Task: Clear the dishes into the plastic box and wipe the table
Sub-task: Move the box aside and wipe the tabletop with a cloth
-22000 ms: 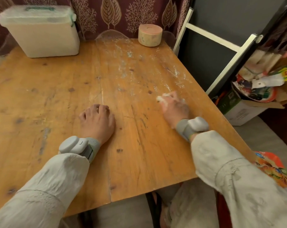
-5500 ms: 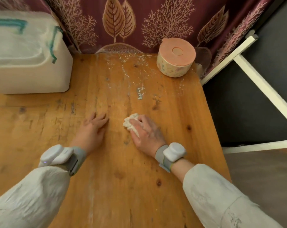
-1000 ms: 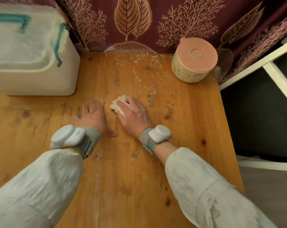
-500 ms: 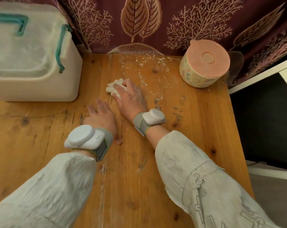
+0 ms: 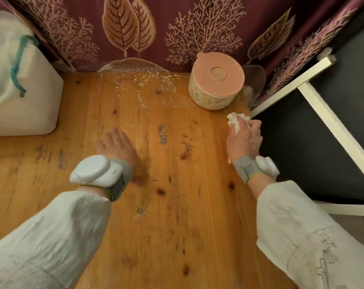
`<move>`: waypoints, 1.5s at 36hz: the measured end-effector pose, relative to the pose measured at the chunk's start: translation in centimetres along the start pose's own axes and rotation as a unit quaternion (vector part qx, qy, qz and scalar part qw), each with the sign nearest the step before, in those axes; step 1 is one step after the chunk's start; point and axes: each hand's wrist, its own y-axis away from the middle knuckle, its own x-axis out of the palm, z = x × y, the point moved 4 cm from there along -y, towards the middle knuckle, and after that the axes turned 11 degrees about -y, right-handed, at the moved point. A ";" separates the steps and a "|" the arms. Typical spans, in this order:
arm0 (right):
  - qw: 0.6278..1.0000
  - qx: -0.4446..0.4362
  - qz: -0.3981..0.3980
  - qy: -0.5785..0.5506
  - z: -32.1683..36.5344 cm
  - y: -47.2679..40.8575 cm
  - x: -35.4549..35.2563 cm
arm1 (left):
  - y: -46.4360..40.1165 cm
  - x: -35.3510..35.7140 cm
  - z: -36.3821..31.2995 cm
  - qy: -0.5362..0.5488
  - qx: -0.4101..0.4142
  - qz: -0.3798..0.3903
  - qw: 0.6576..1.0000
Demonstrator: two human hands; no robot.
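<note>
My right hand (image 5: 244, 138) grips a crumpled white tissue (image 5: 236, 120) at the right edge of the wooden table (image 5: 177, 205), just in front of the round tub. My left hand (image 5: 117, 148) lies flat on the table near the middle, fingers straight and pointing away from me. The white plastic box (image 5: 18, 88) with a teal latch and its lid on stands at the far left. White crumbs and streaks (image 5: 147, 86) are scattered along the table's far edge near the curtain.
A round patterned tub with a pink lid (image 5: 216, 82) stands at the back right of the table. A maroon leaf-patterned curtain (image 5: 177, 32) hangs behind. A white frame (image 5: 331, 122) and a dark floor lie beyond the right edge.
My right hand has swept the tissue from the table's middle, beside the left hand, across to the right edge. The left hand has stayed flat in place.
</note>
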 end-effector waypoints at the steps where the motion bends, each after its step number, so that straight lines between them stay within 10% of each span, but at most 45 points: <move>1: 1.000 -0.004 -0.002 -0.022 0.3 0.3 0.1 | 0.0 -0.2 -0.7 0.007 -0.006 0.019 1.000; 9: 0.944 -0.282 0.163 -0.057 5.9 2.0 4.5 | -1.1 -2.0 -2.5 0.082 -0.071 0.081 0.991; 24: 1.000 -0.010 -0.028 -0.010 -6.3 -4.2 -3.7 | -0.7 -4.3 -4.5 0.064 -0.110 0.109 0.986; 37: 0.959 -0.018 0.219 -0.177 4.1 -1.2 -0.8 | 0.0 -3.9 -3.7 0.104 -0.118 0.072 0.985; 42: 0.953 0.103 0.156 -0.240 4.9 -2.0 -0.3 | -0.2 -3.7 -3.7 0.101 -0.102 0.056 0.988; 44: 0.908 0.207 0.151 -0.332 4.7 -2.7 0.1 | -0.3 -3.5 -3.7 0.109 -0.098 0.058 0.988; 50: 0.609 0.385 0.200 -0.664 7.6 -3.7 1.4 | -2.2 -2.2 -3.3 0.226 -0.116 0.021 0.967; 54: 0.550 0.436 0.172 -0.692 8.2 -3.9 0.8 | -2.2 -2.1 -3.8 0.202 -0.119 0.015 0.972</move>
